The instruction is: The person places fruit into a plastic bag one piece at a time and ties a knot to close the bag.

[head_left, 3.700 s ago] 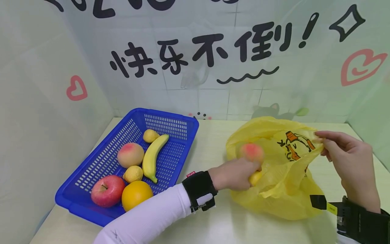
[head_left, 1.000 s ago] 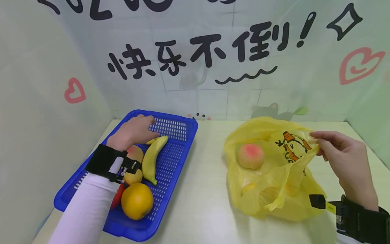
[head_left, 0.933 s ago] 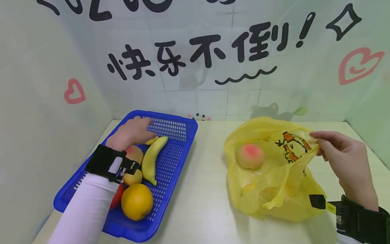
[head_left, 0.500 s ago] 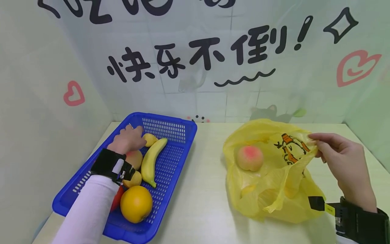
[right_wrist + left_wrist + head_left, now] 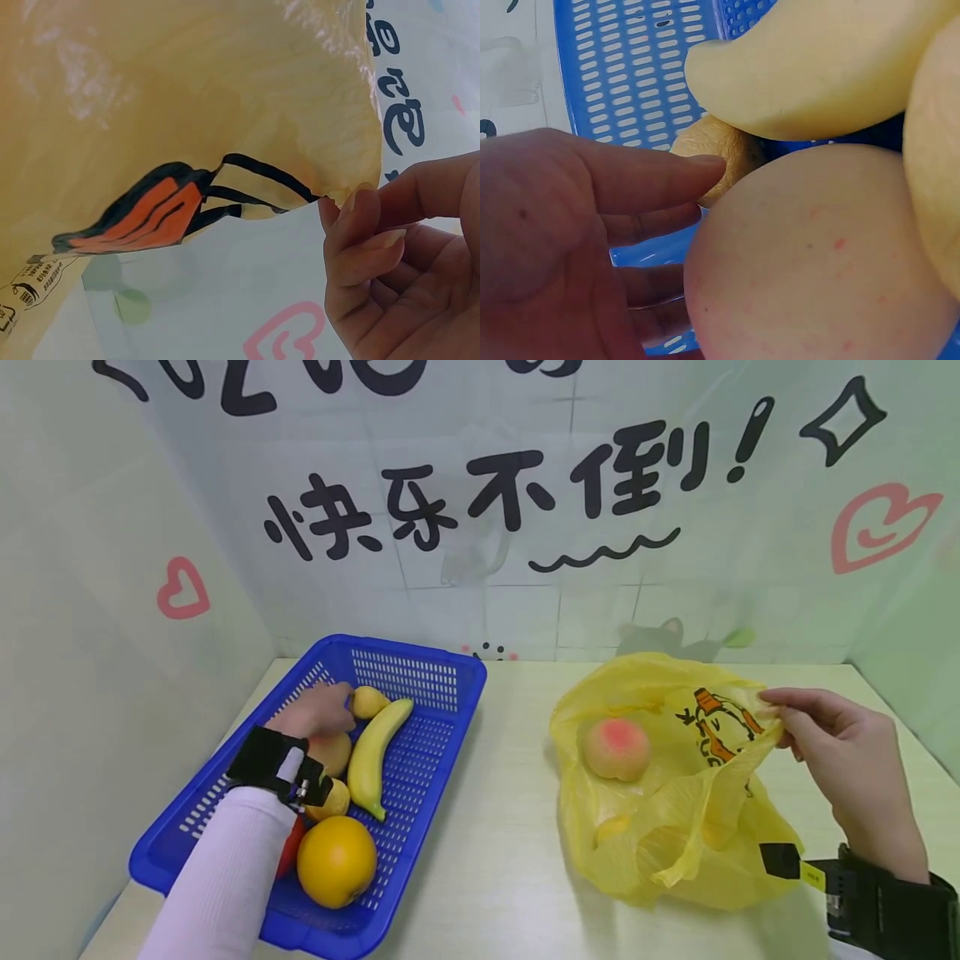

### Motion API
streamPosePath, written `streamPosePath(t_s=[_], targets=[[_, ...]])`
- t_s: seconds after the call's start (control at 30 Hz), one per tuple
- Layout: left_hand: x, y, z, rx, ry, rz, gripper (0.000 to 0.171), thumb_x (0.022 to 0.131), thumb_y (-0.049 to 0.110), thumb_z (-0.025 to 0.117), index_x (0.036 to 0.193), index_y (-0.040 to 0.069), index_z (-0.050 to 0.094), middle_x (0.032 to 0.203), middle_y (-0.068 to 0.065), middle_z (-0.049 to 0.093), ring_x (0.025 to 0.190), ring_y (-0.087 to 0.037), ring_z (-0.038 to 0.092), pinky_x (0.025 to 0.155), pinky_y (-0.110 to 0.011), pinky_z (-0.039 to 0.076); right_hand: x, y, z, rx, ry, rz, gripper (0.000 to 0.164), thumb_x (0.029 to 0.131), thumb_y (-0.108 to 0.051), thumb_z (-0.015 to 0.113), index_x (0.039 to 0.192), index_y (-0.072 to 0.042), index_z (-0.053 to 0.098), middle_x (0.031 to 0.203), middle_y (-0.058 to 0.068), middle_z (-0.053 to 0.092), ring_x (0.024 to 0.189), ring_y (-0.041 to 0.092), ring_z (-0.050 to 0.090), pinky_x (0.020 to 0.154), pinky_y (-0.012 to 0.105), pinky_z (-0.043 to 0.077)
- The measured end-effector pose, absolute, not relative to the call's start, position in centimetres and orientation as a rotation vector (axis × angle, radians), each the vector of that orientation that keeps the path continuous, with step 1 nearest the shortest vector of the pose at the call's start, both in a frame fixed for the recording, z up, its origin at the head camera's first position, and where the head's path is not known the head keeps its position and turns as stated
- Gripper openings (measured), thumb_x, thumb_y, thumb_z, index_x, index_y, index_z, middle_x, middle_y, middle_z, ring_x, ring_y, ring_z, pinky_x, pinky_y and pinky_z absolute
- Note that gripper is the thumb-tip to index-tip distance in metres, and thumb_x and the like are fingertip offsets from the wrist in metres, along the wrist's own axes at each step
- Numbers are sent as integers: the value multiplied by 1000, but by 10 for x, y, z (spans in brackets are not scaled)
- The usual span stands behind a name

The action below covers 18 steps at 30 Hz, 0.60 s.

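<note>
My left hand (image 5: 317,710) is down in a blue plastic basket (image 5: 142,860), beside a peach (image 5: 330,753) and a small wrinkled yellow fruit (image 5: 369,702). In the left wrist view its thumb and fingers are extended; the thumb tip overlaps the small wrinkled yellow fruit (image 5: 712,142), and other fingertips pass behind the peach (image 5: 817,247). Whether they touch is unclear. On the right, my right hand (image 5: 847,743) pinches the rim of a yellow plastic bag (image 5: 675,877) between thumb and fingertips, holding its mouth wide. Inside the bag lie another peach (image 5: 617,749) and a yellow item (image 5: 611,828).
Also in the basket are a banana (image 5: 378,760), an orange (image 5: 337,862), a second small yellow fruit (image 5: 330,800) and a red apple (image 5: 291,847) mostly behind the left forearm. Bare tabletop (image 5: 495,827) lies between basket and bag. A printed curtain (image 5: 465,610) stands behind.
My left hand has let go of fruit in the bag, moved left over the basket, then lowered beside the peach and small yellow fruit. The right hand keeps its pinch on the bag.
</note>
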<state>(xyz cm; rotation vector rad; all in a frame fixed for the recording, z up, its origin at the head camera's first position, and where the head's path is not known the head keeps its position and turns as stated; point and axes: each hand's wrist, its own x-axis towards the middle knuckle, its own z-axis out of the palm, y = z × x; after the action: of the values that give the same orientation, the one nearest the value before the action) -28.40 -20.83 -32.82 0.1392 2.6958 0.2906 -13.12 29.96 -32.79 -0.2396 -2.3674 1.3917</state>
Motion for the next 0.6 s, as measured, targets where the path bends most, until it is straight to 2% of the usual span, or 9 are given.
streamPosePath(t_s=[0.1,0.23,0.4,0.5,0.6], targets=[[-282,-211,-329,119,2677,331,60,94,8,54,146,-10,31,140,-34,45,112,-41,50,102,-55,47,-132,299,-327,-238,-2367,1395,26,100,-20,55,119,-8,69,90,-24,66,67,6,54,58,17,43],[-279,-213,-324,33,2641,338,57,91,8,57,142,-9,37,129,-30,51,104,-38,52,93,-49,52,-132,299,-326,-239,-2372,1387,27,100,-21,55,119,-8,68,90,-24,66,67,6,54,58,17,43],[-273,-214,-318,-65,2594,316,45,87,13,64,124,-9,51,103,-21,56,91,-33,54,76,-37,53,-133,299,-327,-239,-2378,1387,27,100,-21,54,119,-8,68,89,-23,65,67,7,53,58,17,43],[-269,-214,-317,-105,2573,308,41,84,16,68,115,-6,53,96,-18,54,87,-32,54,72,-34,52,-133,300,-327,-227,-2377,1406,26,100,-20,54,119,-9,68,89,-21,65,67,8,53,57,17,43],[-266,-212,-318,-103,2562,233,37,80,11,69,111,-2,53,94,-16,53,86,-31,55,67,-32,52,-132,302,-328,-213,-2369,1432,24,100,-19,55,118,-10,68,89,-19,66,67,9,53,57,17,43]])
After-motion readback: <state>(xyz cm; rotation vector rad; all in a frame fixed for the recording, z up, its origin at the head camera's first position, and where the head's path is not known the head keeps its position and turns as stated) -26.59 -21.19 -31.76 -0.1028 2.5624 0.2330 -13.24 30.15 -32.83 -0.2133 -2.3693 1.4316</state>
